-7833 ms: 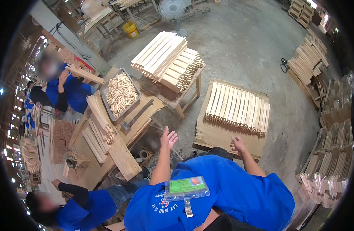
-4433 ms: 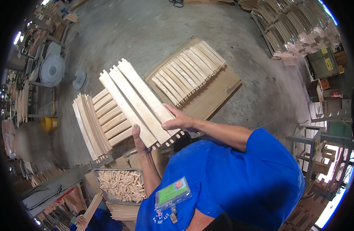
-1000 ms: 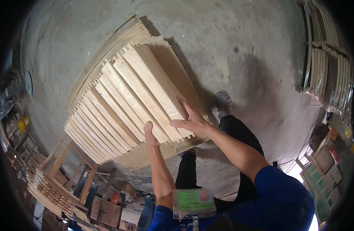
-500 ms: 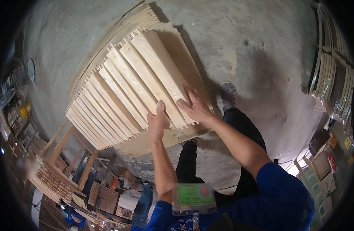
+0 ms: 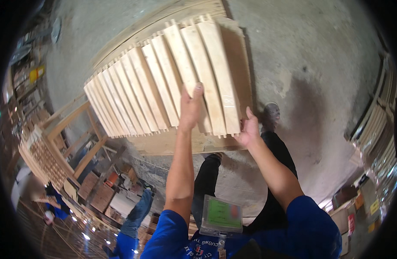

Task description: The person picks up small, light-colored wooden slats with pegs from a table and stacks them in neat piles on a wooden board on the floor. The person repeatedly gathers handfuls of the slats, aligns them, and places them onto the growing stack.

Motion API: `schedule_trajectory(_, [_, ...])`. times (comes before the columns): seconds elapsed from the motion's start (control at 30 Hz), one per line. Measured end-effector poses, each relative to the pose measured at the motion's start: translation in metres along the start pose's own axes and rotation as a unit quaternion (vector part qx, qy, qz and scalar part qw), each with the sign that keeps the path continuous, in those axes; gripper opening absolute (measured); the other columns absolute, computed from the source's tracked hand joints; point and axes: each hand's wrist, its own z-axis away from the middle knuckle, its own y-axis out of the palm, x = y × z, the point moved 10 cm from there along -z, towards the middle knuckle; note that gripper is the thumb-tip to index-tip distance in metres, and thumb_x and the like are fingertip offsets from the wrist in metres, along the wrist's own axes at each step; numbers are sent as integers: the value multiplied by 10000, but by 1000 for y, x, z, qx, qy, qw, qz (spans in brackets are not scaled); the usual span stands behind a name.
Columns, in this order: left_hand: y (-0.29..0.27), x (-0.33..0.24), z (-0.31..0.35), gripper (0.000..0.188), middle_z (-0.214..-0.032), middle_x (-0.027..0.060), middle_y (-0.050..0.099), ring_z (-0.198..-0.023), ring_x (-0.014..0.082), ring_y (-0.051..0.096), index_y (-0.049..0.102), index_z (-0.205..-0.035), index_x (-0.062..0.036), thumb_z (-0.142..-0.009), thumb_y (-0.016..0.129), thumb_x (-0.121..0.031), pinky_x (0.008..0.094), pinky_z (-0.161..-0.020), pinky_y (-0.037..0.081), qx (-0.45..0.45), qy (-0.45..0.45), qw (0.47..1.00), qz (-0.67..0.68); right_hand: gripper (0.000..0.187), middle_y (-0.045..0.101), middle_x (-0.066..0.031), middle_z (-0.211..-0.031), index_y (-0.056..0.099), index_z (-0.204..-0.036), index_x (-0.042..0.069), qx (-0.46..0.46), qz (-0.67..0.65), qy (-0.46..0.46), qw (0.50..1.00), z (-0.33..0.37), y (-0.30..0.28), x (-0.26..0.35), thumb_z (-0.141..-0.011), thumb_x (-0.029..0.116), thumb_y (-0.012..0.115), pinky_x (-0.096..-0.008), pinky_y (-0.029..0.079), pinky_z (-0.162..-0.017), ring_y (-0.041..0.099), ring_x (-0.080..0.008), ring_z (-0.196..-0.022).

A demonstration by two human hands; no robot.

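A row of pale, slightly curved wooden slats (image 5: 153,84) with small tenons at their ends lies stacked side by side on a plywood sheet (image 5: 164,148). My left hand (image 5: 191,110) grips a slat in the right part of the row, thumb flat along its upper face and fingers down in the gap, mostly hidden. At the near end of the outermost slat (image 5: 223,82), which bears a faint chalk mark, is my right hand (image 5: 250,133). Its thumb stands up and apart, and its fingertips touch or nearly touch the slat's corner.
A wooden frame rack (image 5: 84,138) stands at the left, beside a stack of wood pieces (image 5: 45,162). Wrapped bundles of slats (image 5: 375,125) lie at the far right. Another person's leg in jeans (image 5: 138,209) shows at the lower left. My shoe (image 5: 271,115) is beside the plywood.
My right hand has come off the outer slat's upper face and moved to its near end. My left hand has moved farther up along the slats. The whole view has shifted.
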Motion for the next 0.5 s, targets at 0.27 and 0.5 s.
schedule_trajectory(0.27, [-2, -20, 8, 507, -1305, 199, 679, -1215, 261, 619, 521, -1463, 44, -1071, 612, -264, 396, -1056, 480, -9, 123, 983, 134, 408, 717, -96, -1245, 626, -1358, 72, 47, 72, -50, 995, -4, 13, 8, -1125, 370, 474, -460, 603, -997, 712, -256, -1135])
schedule_trajectory(0.5, [-54, -8, 13, 431, -1263, 241, 640, -1151, 364, 646, 598, -1351, 42, -1054, 620, -270, 441, -970, 537, -186, 107, 974, -70, 472, 664, -190, -1387, 582, -1421, 7, 84, 116, -30, 989, -14, 12, 10, -1110, 336, 448, -533, 606, -984, 685, -374, -1216])
